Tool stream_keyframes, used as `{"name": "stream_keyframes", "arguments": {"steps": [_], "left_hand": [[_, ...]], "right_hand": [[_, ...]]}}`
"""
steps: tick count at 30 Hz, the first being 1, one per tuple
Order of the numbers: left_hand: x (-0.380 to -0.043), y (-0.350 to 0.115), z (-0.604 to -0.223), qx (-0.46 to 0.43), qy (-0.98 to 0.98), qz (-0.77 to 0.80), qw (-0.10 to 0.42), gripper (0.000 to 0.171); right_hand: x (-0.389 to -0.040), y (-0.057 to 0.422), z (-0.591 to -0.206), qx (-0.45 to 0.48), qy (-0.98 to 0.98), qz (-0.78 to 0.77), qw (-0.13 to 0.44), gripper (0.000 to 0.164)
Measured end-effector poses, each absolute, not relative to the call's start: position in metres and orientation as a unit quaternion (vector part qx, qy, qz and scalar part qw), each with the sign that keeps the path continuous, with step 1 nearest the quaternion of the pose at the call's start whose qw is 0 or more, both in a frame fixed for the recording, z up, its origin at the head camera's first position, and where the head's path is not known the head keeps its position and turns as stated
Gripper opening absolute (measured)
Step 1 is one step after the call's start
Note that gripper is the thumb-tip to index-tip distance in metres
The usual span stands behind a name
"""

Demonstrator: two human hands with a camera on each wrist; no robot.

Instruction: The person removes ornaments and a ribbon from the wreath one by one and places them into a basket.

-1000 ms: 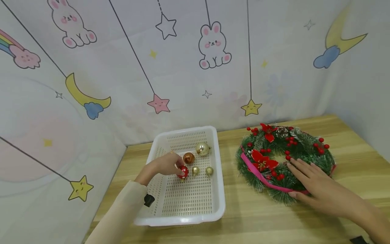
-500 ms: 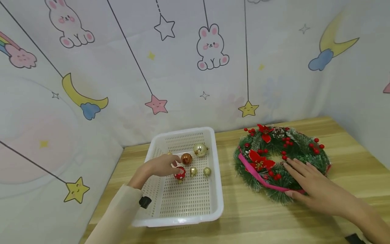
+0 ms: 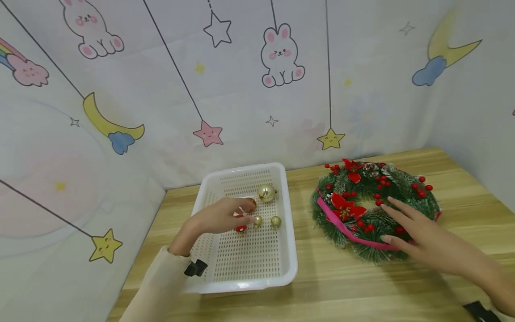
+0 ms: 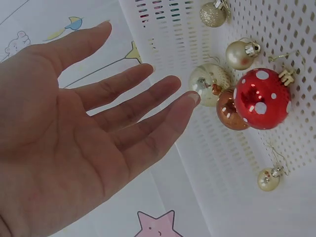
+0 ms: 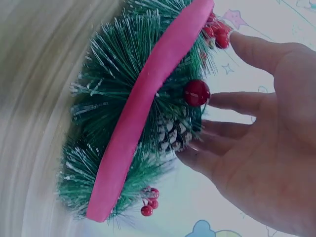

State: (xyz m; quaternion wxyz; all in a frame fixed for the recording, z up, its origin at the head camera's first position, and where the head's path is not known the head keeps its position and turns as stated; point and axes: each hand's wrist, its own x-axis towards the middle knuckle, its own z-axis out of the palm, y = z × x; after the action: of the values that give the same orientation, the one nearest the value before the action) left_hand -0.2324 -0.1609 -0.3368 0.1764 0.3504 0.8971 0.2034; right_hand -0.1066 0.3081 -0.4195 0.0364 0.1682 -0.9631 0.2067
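Observation:
My left hand (image 3: 220, 217) hovers over the white perforated basket (image 3: 291, 243), fingers extended and nothing in its grasp. Below it lies a red bauble with white dots (image 4: 264, 101), partly covered by the fingers in the head view. A copper bauble (image 4: 230, 111) touches or nearly touches the red one. Around them are a large shiny gold bauble (image 3: 266, 192), a smooth small gold one (image 4: 240, 55) and a glittery one (image 3: 275, 222). My right hand (image 3: 436, 246), fingers spread, is at the near right side of a green Christmas wreath (image 3: 376, 252) with a pink ribbon (image 3: 335, 221).
Both objects stand on a wood-grain table (image 3: 318, 281), basket left and wreath right. Red poinsettias (image 3: 345, 208), berries (image 3: 421, 187) and a pine cone (image 3: 371, 169) decorate the wreath. Behind rises a pale printed cloth (image 3: 241, 98). Another small gold bauble (image 4: 268, 179) lies in the basket.
My left thumb and fingers, earlier at the red bauble, have straightened, and that hand has shifted slightly right over the baubles. My right fingers have spread and lifted a little from the wreath.

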Motion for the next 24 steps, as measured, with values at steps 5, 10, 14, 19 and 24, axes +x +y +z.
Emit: {"name": "stream_keyframes", "arguments": {"steps": [5, 10, 14, 19, 24], "left_hand": [[-0.225, -0.154, -0.333, 0.348, 0.894, 0.219, 0.179, 0.031], [-0.218, -0.144, -0.328, 0.351, 0.897, 0.213, 0.164, 0.044], [-0.212, -0.133, -0.322, 0.372, 0.890, 0.216, 0.155, 0.044], [-0.206, -0.118, -0.315, 0.396, 0.877, 0.223, 0.156, 0.044], [-0.203, -0.104, -0.311, 0.418, 0.869, 0.216, 0.153, 0.042]], "right_hand": [[-0.105, 0.315, -0.410, 0.153, -0.960, 0.225, 0.065, 0.067], [-0.106, 0.331, -0.401, 0.121, -0.962, 0.234, 0.073, 0.066], [-0.105, 0.349, -0.402, 0.105, -0.954, 0.250, 0.128, 0.065], [-0.110, 0.369, -0.406, 0.076, -0.945, 0.271, 0.168, 0.059], [-0.118, 0.388, -0.410, -0.010, -0.959, 0.267, 0.094, 0.064]]}}
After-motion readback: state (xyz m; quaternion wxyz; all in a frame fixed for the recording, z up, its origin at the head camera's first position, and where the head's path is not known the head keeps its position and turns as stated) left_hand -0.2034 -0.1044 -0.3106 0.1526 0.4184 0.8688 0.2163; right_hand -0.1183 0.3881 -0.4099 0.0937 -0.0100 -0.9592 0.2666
